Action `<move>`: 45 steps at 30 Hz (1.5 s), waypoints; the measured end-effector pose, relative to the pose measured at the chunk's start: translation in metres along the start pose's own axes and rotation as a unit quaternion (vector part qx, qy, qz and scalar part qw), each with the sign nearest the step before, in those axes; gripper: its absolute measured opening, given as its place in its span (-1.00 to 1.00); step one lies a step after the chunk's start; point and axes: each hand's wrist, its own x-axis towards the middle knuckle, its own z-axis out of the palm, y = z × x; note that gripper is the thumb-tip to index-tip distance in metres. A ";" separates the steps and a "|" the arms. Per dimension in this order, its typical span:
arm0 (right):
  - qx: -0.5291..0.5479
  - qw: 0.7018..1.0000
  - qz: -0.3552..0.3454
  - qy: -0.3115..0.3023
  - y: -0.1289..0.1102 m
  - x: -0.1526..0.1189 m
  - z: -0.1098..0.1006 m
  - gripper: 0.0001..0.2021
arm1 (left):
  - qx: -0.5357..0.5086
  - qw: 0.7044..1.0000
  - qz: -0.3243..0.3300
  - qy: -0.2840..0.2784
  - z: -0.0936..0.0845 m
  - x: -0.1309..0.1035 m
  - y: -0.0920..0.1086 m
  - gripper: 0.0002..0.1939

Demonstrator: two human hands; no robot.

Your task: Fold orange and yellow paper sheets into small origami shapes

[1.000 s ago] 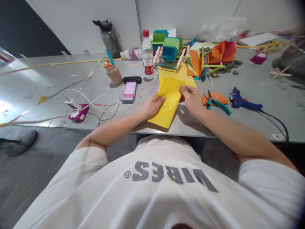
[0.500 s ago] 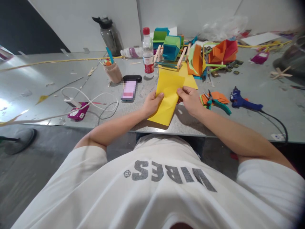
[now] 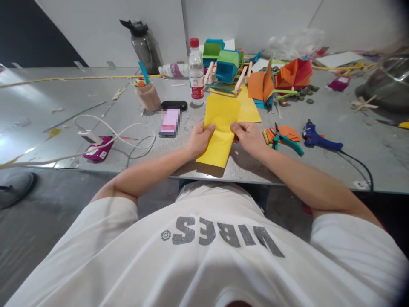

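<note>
A long piece of yellow paper [image 3: 221, 113] is held just above the table's front edge. My left hand [image 3: 201, 137] grips its left side, thumb on top and fingers underneath. On the opposite side, my right hand [image 3: 248, 135] pinches the right edge between thumb and fingers. Another yellow sheet [image 3: 251, 106] lies on the table behind it. To the right of my right hand rest teal-handled pliers [image 3: 289, 143] on orange paper pieces [image 3: 289, 131]. A blue glue gun [image 3: 321, 137] lies farther right.
A phone [image 3: 170, 121], a red-capped bottle [image 3: 196, 76] and a wooden cup of sticks [image 3: 147, 96] stand or lie to the left. Folded paper and stick models [image 3: 227, 66] occupy the back. White cable loops over a purple power strip [image 3: 99, 150] at left.
The right hand has shifted slightly left and down along the paper's edge. The paper's top edge looks straighter, and the whole view has moved a little.
</note>
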 end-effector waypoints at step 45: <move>0.056 0.993 0.080 -0.060 0.005 -0.003 0.019 -0.75 | -0.013 0.991 0.067 0.113 -0.010 0.025 -0.013 -0.78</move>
